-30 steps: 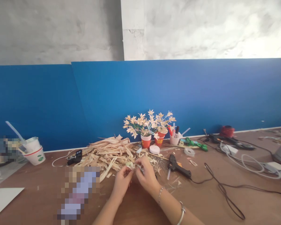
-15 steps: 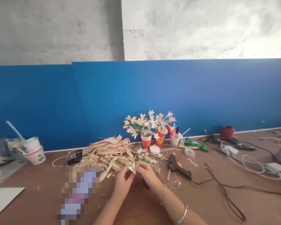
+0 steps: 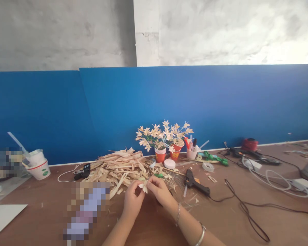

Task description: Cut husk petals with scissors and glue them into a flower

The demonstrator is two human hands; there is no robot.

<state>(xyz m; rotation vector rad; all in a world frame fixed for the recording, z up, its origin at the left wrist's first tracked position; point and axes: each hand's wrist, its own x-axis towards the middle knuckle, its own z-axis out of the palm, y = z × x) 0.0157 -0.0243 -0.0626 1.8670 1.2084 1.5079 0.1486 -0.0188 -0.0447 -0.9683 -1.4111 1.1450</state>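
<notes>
Between my two hands is a small cream-white flower (image 3: 143, 187) with pointed petals, like the ones standing in the cups. My left hand (image 3: 133, 198) pinches it from the left, thumb and finger closed. From the right, my right hand (image 3: 159, 189) has its fingertips pressed together on the flower's other side. The fingers partly cover the flower, and any stem is hidden. Just beyond my hands lies a heap of dry corn husks (image 3: 118, 167). Finished-looking husk flowers (image 3: 156, 135) stand in a red paper cup (image 3: 160, 156) and a second red cup (image 3: 175, 154).
To the right lie a black glue gun (image 3: 196, 183) with its cord, a tape roll (image 3: 207, 166), green ribbon (image 3: 215, 158) and white cables (image 3: 272, 177). A pen cup (image 3: 191, 153) stands behind. On the left are a white cup (image 3: 39, 170) and paper sheet (image 3: 5, 217).
The flower has turned between my fingertips, so its petals now spread downward and show more. Both hands have shifted very slightly left.
</notes>
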